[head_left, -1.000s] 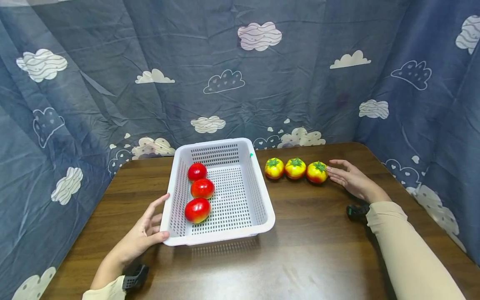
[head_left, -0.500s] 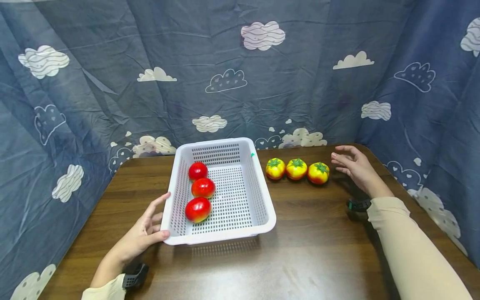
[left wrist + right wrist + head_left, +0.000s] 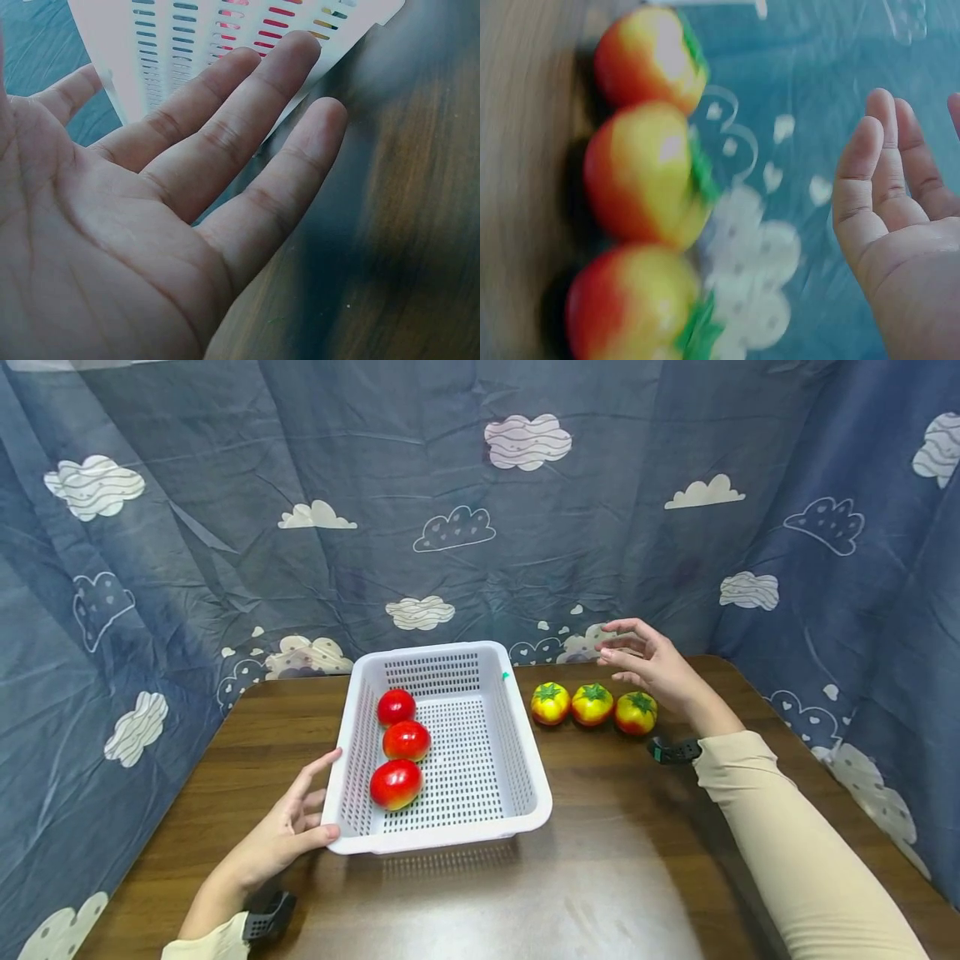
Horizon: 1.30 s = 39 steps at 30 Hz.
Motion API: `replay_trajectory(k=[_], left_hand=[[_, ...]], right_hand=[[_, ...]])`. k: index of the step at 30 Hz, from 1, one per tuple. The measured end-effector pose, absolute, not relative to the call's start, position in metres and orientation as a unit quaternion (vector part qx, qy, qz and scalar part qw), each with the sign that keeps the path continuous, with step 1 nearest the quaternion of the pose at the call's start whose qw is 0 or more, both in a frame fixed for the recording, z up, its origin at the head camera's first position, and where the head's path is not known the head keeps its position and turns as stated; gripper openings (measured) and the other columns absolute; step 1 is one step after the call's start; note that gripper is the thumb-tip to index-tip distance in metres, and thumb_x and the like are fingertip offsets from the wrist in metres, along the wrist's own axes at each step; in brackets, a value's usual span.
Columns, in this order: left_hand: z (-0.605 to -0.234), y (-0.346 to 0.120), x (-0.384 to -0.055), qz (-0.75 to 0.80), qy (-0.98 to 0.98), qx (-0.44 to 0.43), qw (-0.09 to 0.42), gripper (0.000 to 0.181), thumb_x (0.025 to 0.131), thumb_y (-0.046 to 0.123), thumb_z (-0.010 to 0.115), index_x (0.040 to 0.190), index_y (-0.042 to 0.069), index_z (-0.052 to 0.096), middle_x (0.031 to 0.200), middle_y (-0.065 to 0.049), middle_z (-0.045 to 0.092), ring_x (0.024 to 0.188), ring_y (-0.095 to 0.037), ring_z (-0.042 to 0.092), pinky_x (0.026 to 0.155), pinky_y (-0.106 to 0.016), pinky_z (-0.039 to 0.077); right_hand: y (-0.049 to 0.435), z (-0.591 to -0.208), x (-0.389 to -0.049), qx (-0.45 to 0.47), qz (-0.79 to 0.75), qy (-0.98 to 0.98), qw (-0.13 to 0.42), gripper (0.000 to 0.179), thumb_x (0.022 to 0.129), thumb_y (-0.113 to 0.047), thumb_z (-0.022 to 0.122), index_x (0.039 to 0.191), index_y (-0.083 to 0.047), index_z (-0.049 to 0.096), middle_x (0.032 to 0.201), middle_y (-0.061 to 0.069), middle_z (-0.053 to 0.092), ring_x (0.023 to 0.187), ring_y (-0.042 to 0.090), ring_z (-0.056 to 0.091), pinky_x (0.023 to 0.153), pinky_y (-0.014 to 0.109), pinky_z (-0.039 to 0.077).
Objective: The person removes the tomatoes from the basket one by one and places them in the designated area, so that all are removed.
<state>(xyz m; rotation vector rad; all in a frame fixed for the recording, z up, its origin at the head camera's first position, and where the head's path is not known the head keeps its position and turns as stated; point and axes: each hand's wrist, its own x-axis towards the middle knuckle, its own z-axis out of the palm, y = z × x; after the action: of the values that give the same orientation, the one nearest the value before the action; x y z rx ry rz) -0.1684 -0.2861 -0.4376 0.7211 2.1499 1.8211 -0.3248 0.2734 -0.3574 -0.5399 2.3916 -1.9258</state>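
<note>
At left, the left hand (image 3: 281, 828) has its fingers spread and only touches the left side of the white plastic basket (image 3: 446, 836), which stands on the bench (image 3: 592, 860). Inside it there are three red fruits (image 3: 407, 741), in a row along the left part; their exact kind I cannot tell. To the right of the basket, three yellow-red tomatoes (image 3: 592, 707) with green leaf tops stand close together. The right hand (image 3: 651, 668), fingers apart and slightly bent, holds nothing above the rightmost one. The present step seems to be reaching over the tomatoes while steadying the basket; the next move probably calls for lowering the fingers carefully around one tomato.
</note>
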Motion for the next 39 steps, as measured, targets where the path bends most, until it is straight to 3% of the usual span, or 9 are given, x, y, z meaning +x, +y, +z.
replay_trajectory(k=[6,12,15,19,27,34,39], left_hand=[[-0.440,-0.288,-0.171,0.619,0.738,0.244,0.116,0.090,0.102,0.008,0.069,0.172,0.021,0.013,0.149,-0.050,0.040,0.111,-0.022,0.077,0.088,-0.034,0.065],[-0.439,-0.289,-0.171,0.620,0.737,0.243,0.116,0.091,0.102,0.007,0.068,0.172,0.022,0.012,0.150,-0.050,0.038,0.111,-0.022,0.077,0.088,-0.035,0.065],[-0.439,-0.288,-0.170,0.621,0.736,0.242,0.115,0.091,0.102,0.006,0.068,0.172,0.023,0.013,0.149,-0.051,0.039,0.111,-0.022,0.077,0.087,-0.035,0.065],[-0.439,-0.286,-0.169,0.624,0.732,0.250,0.113,0.091,0.102,0.003,0.067,0.172,0.024,0.014,0.146,-0.052,0.041,0.112,-0.022,0.077,0.087,-0.035,0.065],[-0.437,-0.286,-0.169,0.624,0.734,0.244,0.114,0.091,0.102,0.002,0.067,0.172,0.023,0.014,0.146,-0.051,0.042,0.113,-0.023,0.077,0.088,-0.035,0.065],[-0.438,-0.285,-0.169,0.627,0.728,0.253,0.113,0.090,0.102,0.004,0.068,0.172,0.025,0.015,0.146,-0.052,0.042,0.114,-0.022,0.076,0.088,-0.035,0.065],[-0.440,-0.285,-0.169,0.632,0.720,0.262,0.113,0.090,0.102,0.002,0.067,0.172,0.023,0.014,0.147,-0.054,0.039,0.117,-0.022,0.076,0.089,-0.036,0.065]], right_hand=[[0.237,-0.340,-0.321,-0.218,-0.571,0.791,0.016,0.038,0.107,-0.018,0.067,0.142,-0.023,0.056,0.133,0.002,0.066,0.112,0.013,0.072,0.091,0.029,0.061],[0.201,-0.328,-0.317,-0.254,-0.540,0.801,0.048,0.047,0.101,-0.018,0.075,0.145,-0.020,0.056,0.138,0.010,0.065,0.117,0.024,0.073,0.099,0.039,0.062],[0.182,-0.324,-0.314,-0.283,-0.524,0.801,0.064,0.051,0.099,-0.015,0.078,0.145,-0.018,0.057,0.139,0.016,0.065,0.119,0.029,0.073,0.101,0.039,0.061],[0.160,-0.321,-0.309,-0.322,-0.520,0.786,0.090,0.055,0.096,-0.011,0.080,0.145,-0.013,0.056,0.139,0.018,0.065,0.119,0.031,0.073,0.100,0.036,0.060],[0.123,-0.319,-0.303,-0.375,-0.471,0.788,0.129,0.059,0.093,-0.009,0.083,0.146,-0.013,0.058,0.139,0.016,0.065,0.121,0.033,0.073,0.103,0.050,0.060],[0.093,-0.320,-0.301,-0.396,-0.441,0.786,0.177,0.061,0.090,-0.010,0.087,0.145,-0.014,0.060,0.136,0.014,0.068,0.117,0.027,0.075,0.102,0.046,0.062],[0.073,-0.324,-0.300,-0.421,-0.410,0.785,0.194,0.062,0.089,-0.010,0.087,0.144,-0.012,0.060,0.137,0.015,0.067,0.118,0.031,0.075,0.102,0.042,0.062]])
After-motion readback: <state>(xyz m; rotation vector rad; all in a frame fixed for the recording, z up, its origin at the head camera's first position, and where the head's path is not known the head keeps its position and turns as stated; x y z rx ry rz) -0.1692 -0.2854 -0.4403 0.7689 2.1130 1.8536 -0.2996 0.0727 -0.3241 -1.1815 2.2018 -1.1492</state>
